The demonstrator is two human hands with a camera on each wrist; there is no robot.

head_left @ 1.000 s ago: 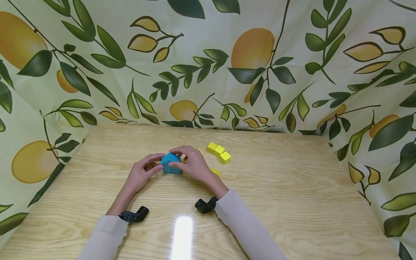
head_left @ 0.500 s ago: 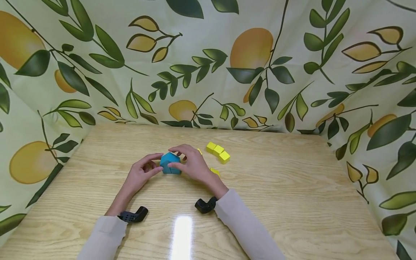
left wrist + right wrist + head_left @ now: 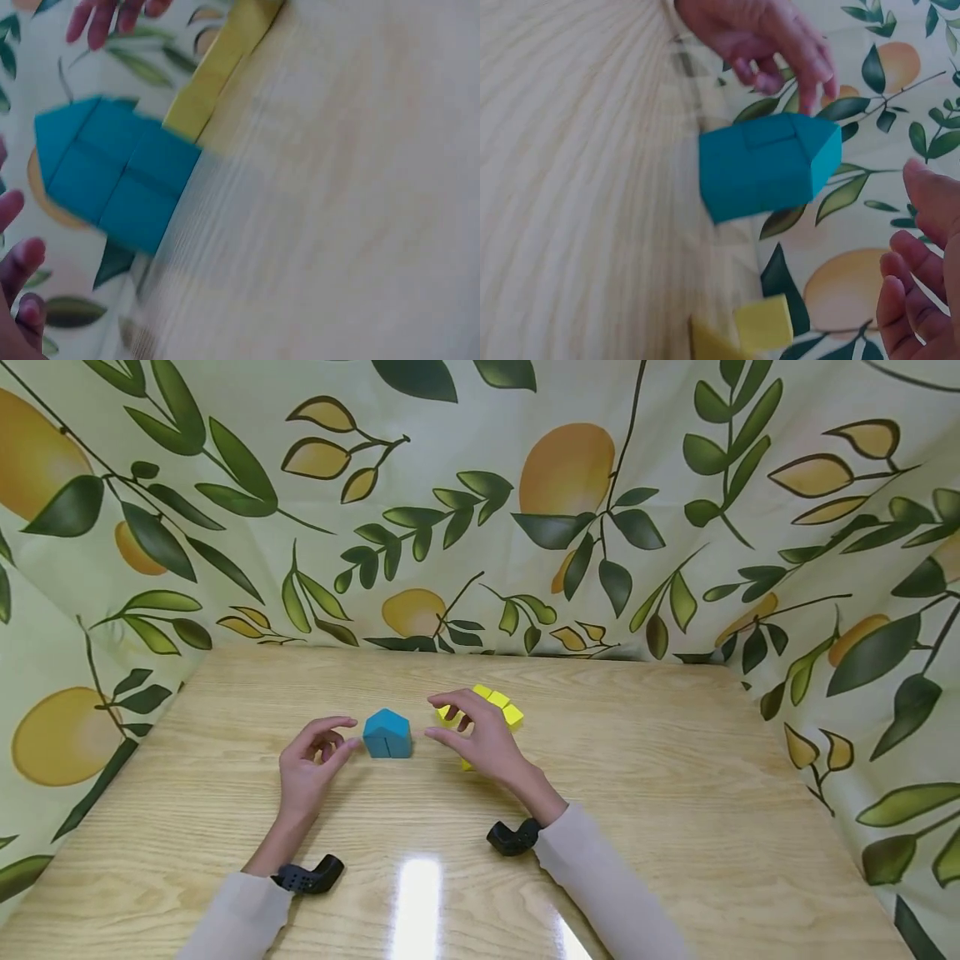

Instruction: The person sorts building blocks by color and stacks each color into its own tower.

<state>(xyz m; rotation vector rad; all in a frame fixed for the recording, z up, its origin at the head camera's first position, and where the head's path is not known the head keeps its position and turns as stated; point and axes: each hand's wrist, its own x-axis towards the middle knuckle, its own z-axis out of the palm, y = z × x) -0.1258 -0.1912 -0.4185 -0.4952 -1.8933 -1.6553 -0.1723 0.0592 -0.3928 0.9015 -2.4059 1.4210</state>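
Observation:
A small house-shaped stack of blue blocks (image 3: 387, 740) stands upright on the table, its peaked top piece over block seams that show in the left wrist view. To its left is my left hand (image 3: 309, 770), fingers loosely bent and apart from the stack. My right hand (image 3: 486, 742) hovers to the right of the stack, thumb and fingers spread with nothing between them. Behind and partly under that hand in the head view lie several yellow blocks (image 3: 498, 699). From the right wrist, the blue stack (image 3: 765, 166) shows between both hands, with a yellow cube (image 3: 763, 322) nearby.
The wooden table (image 3: 660, 793) reaches back to a leaf-and-fruit printed cloth (image 3: 450, 527) that hangs behind and along both sides. A black wrist camera (image 3: 309, 875) sits on the left wrist, another black camera (image 3: 514, 837) on the right.
Both hands have let go of the blue stack and drawn apart, the left one slightly leftward, the right one rightward over the yellow blocks. The stack stays standing.

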